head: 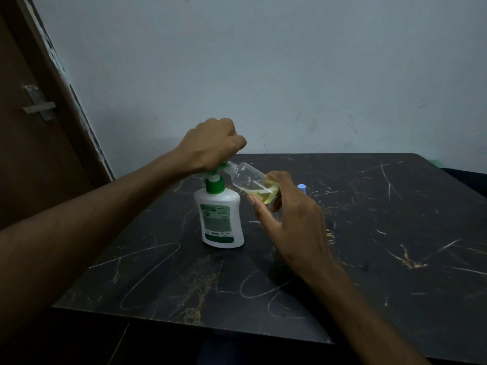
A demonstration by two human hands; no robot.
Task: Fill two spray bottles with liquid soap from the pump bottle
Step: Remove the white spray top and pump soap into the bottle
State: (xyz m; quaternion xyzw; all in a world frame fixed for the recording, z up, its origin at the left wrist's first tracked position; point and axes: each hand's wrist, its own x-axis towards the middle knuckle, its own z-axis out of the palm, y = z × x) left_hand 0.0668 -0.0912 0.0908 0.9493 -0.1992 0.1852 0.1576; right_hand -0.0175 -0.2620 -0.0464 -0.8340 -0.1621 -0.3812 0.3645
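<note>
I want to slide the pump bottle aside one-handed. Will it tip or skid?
The pump bottle looks tall on a narrow base, so a high push would probably tip it. The glossy table suggests a low push may slide it. The left hand on the pump steadies it now.

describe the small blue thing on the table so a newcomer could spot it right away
Start at the black marble-patterned table and find the white pump bottle with the green pump head near its middle. Just beyond the right hand, which holds a tilted clear spray bottle, a small light-blue cap peeks out. It is the only blue item there, mostly hidden behind that hand.
</note>
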